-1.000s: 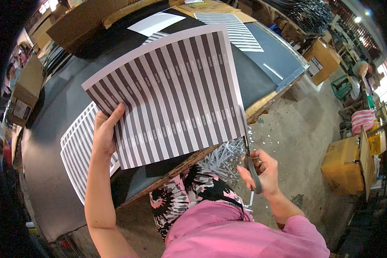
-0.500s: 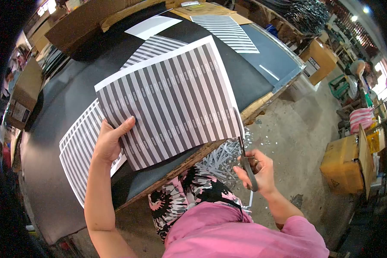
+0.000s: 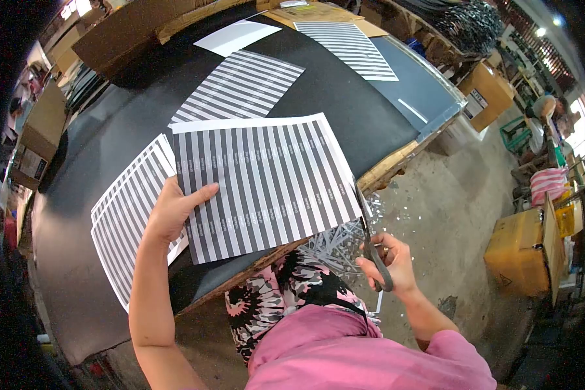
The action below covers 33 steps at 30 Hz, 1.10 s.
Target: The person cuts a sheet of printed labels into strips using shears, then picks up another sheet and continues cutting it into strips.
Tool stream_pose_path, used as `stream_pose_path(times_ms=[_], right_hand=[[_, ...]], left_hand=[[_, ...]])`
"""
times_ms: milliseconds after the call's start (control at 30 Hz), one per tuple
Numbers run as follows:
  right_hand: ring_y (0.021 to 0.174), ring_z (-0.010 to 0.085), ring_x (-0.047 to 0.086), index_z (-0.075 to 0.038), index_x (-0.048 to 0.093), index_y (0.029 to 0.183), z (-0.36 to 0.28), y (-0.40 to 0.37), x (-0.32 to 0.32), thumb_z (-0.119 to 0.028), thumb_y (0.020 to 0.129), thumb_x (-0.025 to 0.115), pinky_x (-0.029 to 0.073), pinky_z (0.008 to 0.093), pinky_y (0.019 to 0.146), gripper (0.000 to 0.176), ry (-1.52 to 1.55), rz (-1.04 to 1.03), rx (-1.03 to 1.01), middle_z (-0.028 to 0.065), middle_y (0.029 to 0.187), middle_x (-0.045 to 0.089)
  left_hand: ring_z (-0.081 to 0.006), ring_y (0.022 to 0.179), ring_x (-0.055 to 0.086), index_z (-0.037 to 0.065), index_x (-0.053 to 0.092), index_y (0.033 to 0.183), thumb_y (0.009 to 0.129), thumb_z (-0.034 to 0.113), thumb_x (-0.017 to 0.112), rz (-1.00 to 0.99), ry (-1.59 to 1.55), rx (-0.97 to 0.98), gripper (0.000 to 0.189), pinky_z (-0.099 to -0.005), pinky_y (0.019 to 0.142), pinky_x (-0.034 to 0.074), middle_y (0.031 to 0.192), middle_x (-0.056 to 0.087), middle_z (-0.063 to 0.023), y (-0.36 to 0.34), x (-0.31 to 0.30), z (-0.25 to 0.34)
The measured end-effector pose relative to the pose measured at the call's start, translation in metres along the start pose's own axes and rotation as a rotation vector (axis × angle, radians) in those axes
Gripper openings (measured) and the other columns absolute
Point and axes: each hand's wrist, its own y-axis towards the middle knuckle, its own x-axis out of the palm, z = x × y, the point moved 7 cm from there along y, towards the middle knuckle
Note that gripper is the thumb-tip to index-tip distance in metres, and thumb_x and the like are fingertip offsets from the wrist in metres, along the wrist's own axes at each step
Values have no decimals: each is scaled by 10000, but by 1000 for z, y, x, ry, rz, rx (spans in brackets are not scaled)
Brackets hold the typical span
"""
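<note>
My left hand (image 3: 177,207) pinches the left side of a striped printed sheet (image 3: 266,185), thumb on top, holding it tilted over the table's front edge. Rows of tiny print run across its dark and light stripes, and a white margin lines its top. My right hand (image 3: 394,265) is closed round the handles of dark-handled scissors (image 3: 373,250). Their blades lie along the sheet's right edge, near its lower right corner. Beneath my left forearm lies a pile of striped sheets (image 3: 127,218). Another striped sheet (image 3: 240,84) rests on the table behind the held one.
The dark-topped table (image 3: 357,117) has a worn wooden edge. A white sheet (image 3: 237,38) and one more striped sheet (image 3: 351,49) lie at its far side. Paper offcuts (image 3: 335,247) litter the floor. Cardboard boxes (image 3: 520,250) stand to the right, and a person (image 3: 545,120) sits farther back.
The held sheet's top has dropped toward me, uncovering more of the striped sheet behind it. My left hand has shifted slightly right. The scissors stay at the right edge.
</note>
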Motion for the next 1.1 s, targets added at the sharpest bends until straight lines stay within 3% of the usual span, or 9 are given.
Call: stream_pose_path(times_ms=[67,167,367,767,1100], right_hand=[[416,58,474,29,505,924,5,1,1,-61,705,710,339,209,355,313,17,-3,6,31,596,545],[421,61,478,33,496,928,6,1,1,-66,710,706,345,211,358,319,28,-16,0,33,593,544],[452,61,494,38,485,934,1,3,2,-63,714,699,359,205,379,323,39,-39,-67,35,616,550],[488,46,493,25,500,921,-25,9,1,-40,698,683,359,189,415,296,46,36,-213,22,660,558],[509,31,491,20,502,901,-29,9,-1,-23,682,681,348,169,441,286,27,57,-247,5,640,556]], left_hand=[[-197,809,616,-103,462,1048,698,139,723,94,-25,40,500,-279,736,505,927,602,-176,1,-7,-3],[-196,840,608,-93,451,1064,711,137,715,74,-134,37,498,-285,734,507,963,585,-191,3,-9,2],[-173,851,599,-32,501,1059,734,134,704,13,-233,54,418,-268,746,495,962,603,-131,1,-4,1],[-188,878,593,-42,473,1092,701,154,731,4,-270,-8,508,-271,782,492,962,596,-151,-6,9,0],[-189,875,596,-36,479,1080,715,149,715,27,-298,-16,472,-265,763,502,952,598,-153,-6,9,1]])
